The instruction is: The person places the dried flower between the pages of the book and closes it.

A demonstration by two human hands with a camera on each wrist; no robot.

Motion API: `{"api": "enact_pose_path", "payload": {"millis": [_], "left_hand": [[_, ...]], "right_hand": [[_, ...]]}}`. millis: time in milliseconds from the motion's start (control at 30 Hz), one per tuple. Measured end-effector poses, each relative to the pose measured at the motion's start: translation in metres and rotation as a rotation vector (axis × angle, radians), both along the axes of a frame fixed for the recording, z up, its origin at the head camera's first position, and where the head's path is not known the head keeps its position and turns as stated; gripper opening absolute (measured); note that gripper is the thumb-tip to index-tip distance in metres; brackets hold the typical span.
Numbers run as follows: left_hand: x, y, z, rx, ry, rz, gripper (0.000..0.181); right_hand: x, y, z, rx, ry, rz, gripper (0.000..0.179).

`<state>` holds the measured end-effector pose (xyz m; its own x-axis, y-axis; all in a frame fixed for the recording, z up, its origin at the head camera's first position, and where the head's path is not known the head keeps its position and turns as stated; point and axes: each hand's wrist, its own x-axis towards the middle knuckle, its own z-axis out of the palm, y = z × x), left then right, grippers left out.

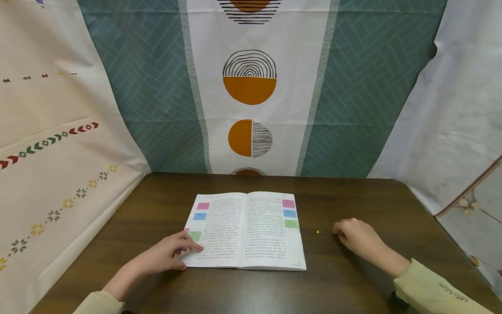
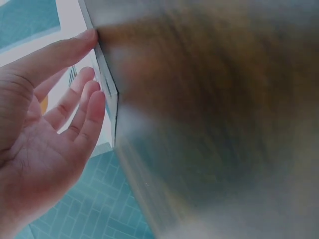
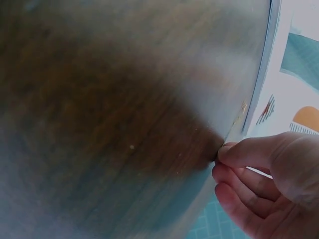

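An open book (image 1: 223, 235) lies on the dark wooden table, with printed text and pink, blue and green boxes along its page margins. My left hand (image 1: 166, 254) rests at the book's lower left corner, its fingers loosely extended over the left page. In the left wrist view the thumb of this left hand (image 2: 55, 104) is at the book's edge. To the right of the book, my right hand (image 1: 361, 240) touches the table with curled fingers. The right wrist view shows its thumb and fingertips drawn together at the tabletop; nothing is visible between them. Small yellow bits (image 1: 317, 232) lie between this hand and the book.
Tiny pale specks (image 3: 132, 147) are scattered on the tabletop in the right wrist view. A patterned cloth (image 1: 251, 91) hangs behind the table's far edge. More cloth hangs on the left (image 1: 59, 183) and right sides (image 1: 462, 109).
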<state>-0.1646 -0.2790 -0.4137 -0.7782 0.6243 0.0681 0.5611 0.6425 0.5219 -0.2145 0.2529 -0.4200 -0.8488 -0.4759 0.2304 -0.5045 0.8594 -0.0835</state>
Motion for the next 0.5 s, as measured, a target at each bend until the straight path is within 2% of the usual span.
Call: {"api": "enact_pose_path", "payload": {"millis": [300,367,500], "left_hand": [[0.0042,-0.0035,-0.0054,-0.069,0.135,0.002,0.046],[0.0050,-0.0027,-0.0051,-0.070,0.135,0.017,0.046],[0.0067,-0.0003,-0.0033,-0.068,0.092,0.060,0.044]], "right_hand": [[0.0027,0.0041,0.0021,-0.014,-0.025,0.025,0.017],[0.0031,0.0055,0.0031,-0.015,-0.028,0.034,0.017],[0.0036,0.0079,0.0043,-0.013,-0.044,0.044,0.015]]}}
